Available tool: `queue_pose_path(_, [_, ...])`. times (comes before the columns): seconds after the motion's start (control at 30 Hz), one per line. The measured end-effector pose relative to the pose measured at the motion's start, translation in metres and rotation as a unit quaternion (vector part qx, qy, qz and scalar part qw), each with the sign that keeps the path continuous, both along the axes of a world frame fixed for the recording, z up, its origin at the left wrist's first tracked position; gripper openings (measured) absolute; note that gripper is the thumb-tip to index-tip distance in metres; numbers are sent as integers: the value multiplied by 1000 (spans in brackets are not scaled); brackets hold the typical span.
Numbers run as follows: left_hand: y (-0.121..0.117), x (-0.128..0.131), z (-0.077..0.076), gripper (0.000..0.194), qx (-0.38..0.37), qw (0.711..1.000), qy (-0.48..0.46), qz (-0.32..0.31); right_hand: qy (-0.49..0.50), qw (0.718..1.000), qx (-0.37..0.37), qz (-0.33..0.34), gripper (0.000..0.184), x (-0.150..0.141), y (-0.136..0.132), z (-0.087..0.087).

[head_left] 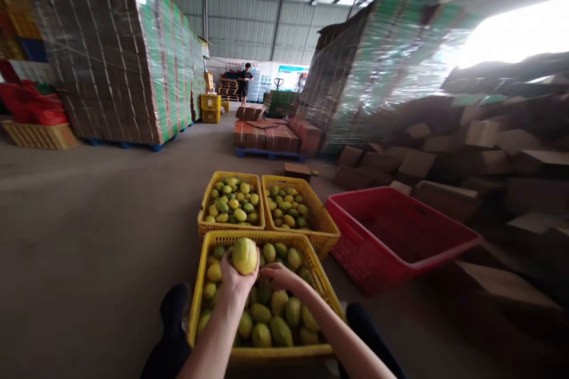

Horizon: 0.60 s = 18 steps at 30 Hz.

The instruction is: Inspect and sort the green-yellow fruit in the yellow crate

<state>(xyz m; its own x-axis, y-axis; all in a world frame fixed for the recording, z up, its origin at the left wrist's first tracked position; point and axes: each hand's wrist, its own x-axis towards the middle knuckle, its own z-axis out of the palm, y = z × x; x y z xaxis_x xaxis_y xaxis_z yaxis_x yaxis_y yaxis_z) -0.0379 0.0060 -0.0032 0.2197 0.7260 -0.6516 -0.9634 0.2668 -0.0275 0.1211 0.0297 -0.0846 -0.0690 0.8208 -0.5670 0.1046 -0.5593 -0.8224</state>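
In my left hand point(240, 275) rests a round yellow-green fruit point(244, 256) with faint stripes, held up above a yellow plastic crate point(267, 353). My fingers wrap round it from below and the sides. Just to the right is my right hand point(279, 276), its fingers bent and pressed together close to the fruit. Whether anything is pinched in them is too small to make out. Below both forearms, the crate is filled with similar green and yellow fruits point(281, 330), partly hidden by my arms.
Two more yellow crates point(201, 225) point(331, 230) of fruit stand just beyond. A red crate point(400, 269) is at the right, beside piled cardboard boxes point(482, 130). Wrapped box stacks point(102, 53) point(355, 65) rise on both sides. A person point(244, 82) stands far back.
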Motion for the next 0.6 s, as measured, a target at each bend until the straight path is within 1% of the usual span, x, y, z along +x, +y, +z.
queue_pose_path(0.07, [-1,6,-7,45,4,1000,17,-1,-9,1000,-2,-5,14,25,-19,1])
queue_pose_path(0.13, [-2,12,-15,45,7,999,36,-2,9,999,18,-42,15,45,-32,5])
queue_pose_path(0.2, [-3,17,-27,45,8,998,54,-18,29,995,40,-91,18,57,-40,9])
queue_pose_path(0.27, [-5,19,-44,45,5,995,77,-57,41,989,64,-128,20,61,-45,13])
queue_pose_path(0.3, [-7,20,-55,44,-1,992,94,-81,46,987,76,-134,22,60,-48,15])
queue_pose_path(0.33, [-11,20,-67,43,-16,987,117,-111,68,982,108,-138,22,58,-50,18])
queue_pose_path(0.43, [-28,24,-104,39,-75,960,193,-187,105,983,127,-80,23,51,-62,28])
queue_pose_path(0.5, [-39,35,-122,35,-84,951,218,-201,158,978,127,-50,24,50,-72,36])
queue_pose_path(0.53, [-42,44,-126,31,-73,948,226,-214,200,973,111,-38,25,52,-76,40])
queue_pose_path(0.57, [-40,55,-126,25,-54,944,239,-223,242,965,95,-35,26,55,-79,44])
queue_pose_path(0.6, [-34,68,-123,20,-2,945,236,-227,279,956,84,-40,26,60,-81,46])
